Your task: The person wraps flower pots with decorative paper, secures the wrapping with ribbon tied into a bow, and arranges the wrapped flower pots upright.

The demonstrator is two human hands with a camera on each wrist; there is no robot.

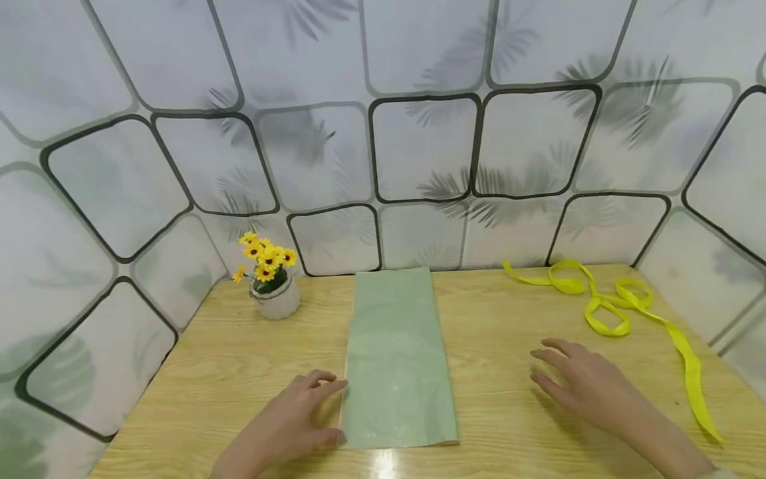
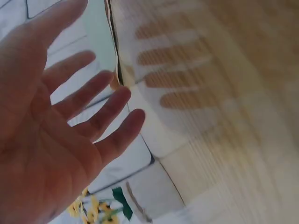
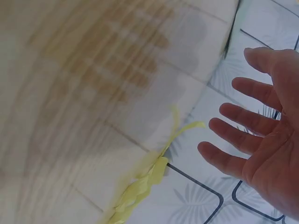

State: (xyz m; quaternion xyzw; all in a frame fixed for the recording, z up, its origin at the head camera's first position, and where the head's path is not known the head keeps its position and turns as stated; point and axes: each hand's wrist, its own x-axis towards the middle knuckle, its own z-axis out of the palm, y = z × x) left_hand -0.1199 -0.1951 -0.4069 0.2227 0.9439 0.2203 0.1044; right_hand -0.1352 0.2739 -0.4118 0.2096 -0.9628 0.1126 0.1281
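Observation:
A pale green flat paper bag or folded sheet (image 1: 397, 359) lies lengthwise on the wooden table, its far end at the wall. My left hand (image 1: 287, 419) is at its near left edge, fingers spread and relaxed; whether the fingertips touch it I cannot tell. In the left wrist view the same hand (image 2: 60, 121) shows a bare palm. To the right of the green piece, my right hand (image 1: 589, 386) hovers with loosely extended fingers, holding nothing. A long yellow ribbon (image 1: 688, 359) curls across the table's right side, beyond and beside that hand. The right wrist view shows the palm (image 3: 266, 135) with nothing in it.
A small pale pot (image 1: 278, 301) with yellow artificial flowers (image 1: 267, 258) stands at the back left of the table (image 1: 497, 319). Walls covered with a patterned sheet (image 1: 425, 146) enclose the table at the back and both sides.

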